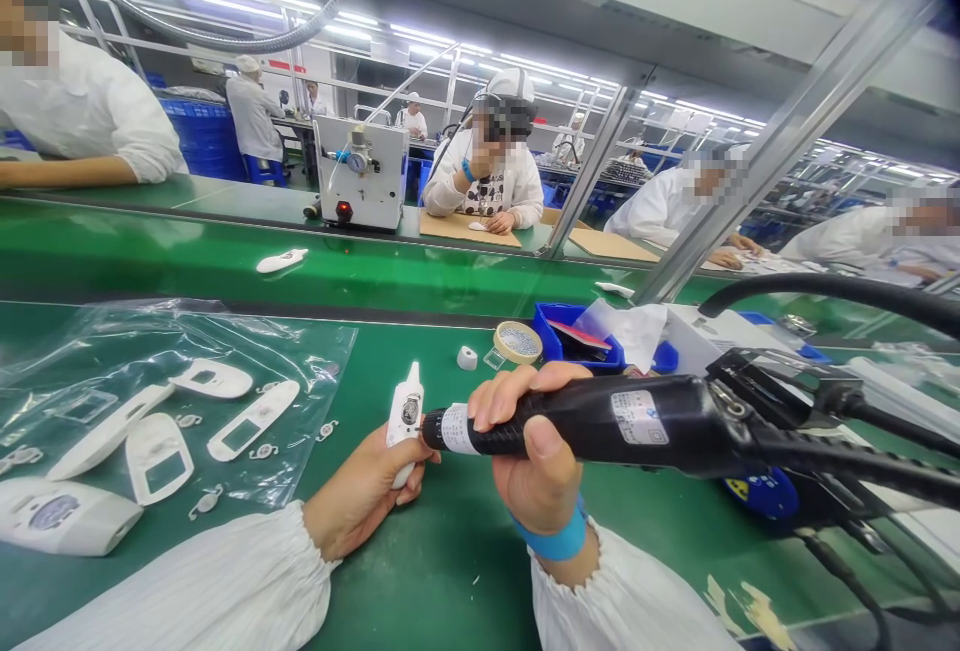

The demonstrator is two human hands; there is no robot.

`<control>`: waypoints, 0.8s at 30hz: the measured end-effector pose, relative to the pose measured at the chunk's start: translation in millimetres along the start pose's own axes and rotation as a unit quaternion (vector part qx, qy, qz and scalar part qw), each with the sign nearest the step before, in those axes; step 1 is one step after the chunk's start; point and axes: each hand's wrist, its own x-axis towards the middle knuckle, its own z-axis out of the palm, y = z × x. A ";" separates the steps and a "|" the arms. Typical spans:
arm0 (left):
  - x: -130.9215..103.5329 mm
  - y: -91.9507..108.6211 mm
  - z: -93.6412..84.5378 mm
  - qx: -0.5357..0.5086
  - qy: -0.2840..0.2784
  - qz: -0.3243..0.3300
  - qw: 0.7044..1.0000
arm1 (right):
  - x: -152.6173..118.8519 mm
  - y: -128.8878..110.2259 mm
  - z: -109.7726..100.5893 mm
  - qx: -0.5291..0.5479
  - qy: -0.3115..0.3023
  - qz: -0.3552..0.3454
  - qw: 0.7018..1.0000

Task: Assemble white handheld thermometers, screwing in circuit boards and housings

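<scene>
My right hand (540, 456) is wrapped round a black electric screwdriver (585, 421), which lies nearly level with its cable running off to the right. Its nose points left and meets the side of a white plastic device (406, 411) with a narrow tip, shaped like an ear thermometer. That device stands upright in my left hand (367, 486), thumb across its front, and a round dark part shows in its face. The screwdriver's bit is too small to make out. A blue band (555, 534) circles my right wrist.
Several white housing parts (157, 461) and small clip-like pieces (206, 502) lie at left, on clear plastic film (307, 401). Behind my hands are a tape roll (517, 341) and blue bin (551, 336). A green conveyor (420, 271) crosses beyond. A metal post (780, 121) slants at right; co-workers sit opposite.
</scene>
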 end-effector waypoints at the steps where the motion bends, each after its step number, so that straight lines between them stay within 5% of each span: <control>1: -0.4 -0.1 0.3 0.001 0.001 -0.002 1.000 | 0.0 0.4 -0.2 0.005 -0.003 0.001 1.000; 12: 5.6 -1.1 -5.5 0.018 0.028 -0.013 0.999 | 12.3 -2.3 -10.2 -0.017 0.016 0.006 1.000; 18: 6.0 1.9 -9.7 0.016 0.036 -0.029 0.999 | 73.6 -21.2 -61.8 -0.173 0.207 -0.147 0.952; 24: 5.5 2.1 -7.0 0.017 0.034 -0.028 0.999 | 107.1 18.9 -114.6 -0.220 0.296 -0.096 0.924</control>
